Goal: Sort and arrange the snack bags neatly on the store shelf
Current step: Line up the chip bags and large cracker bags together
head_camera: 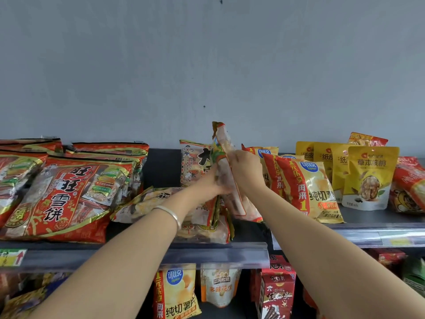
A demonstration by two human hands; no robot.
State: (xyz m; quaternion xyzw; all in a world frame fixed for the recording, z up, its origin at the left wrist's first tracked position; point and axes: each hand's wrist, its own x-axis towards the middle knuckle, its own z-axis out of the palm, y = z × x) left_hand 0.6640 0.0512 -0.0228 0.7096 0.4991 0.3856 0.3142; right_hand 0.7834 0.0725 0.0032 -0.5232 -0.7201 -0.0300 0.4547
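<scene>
Two bare forearms reach up from the bottom edge toward the middle of the upper shelf, the left one wearing a thin silver bracelet at the wrist. Between the two hands stands a snack bag, held upright and turned edge-on to the camera, its top well above the other packs and its bottom down among the bags near the shelf's front edge. The right hand has its fingers curled round the bag's right side and grips it about halfway up. The left hand lies against the bag's left side lower down; it is blurred, so I cannot tell whether its fingers wrap the bag or only press on it. Behind the hands, another cracker bag stands upright toward the shelf's back edge, and a flat bag lies tilted just left of the left wrist. Big red cracker bags are piled at the shelf's left end. Yellow chip bags lean just right of the right hand, yellow walnut pouches stand beyond them, and a red bag sits at the right end. Below the front rail, the lower shelf holds a chip bag, a peanut pouch and red boxes. A plain grey wall rises behind everything.
</scene>
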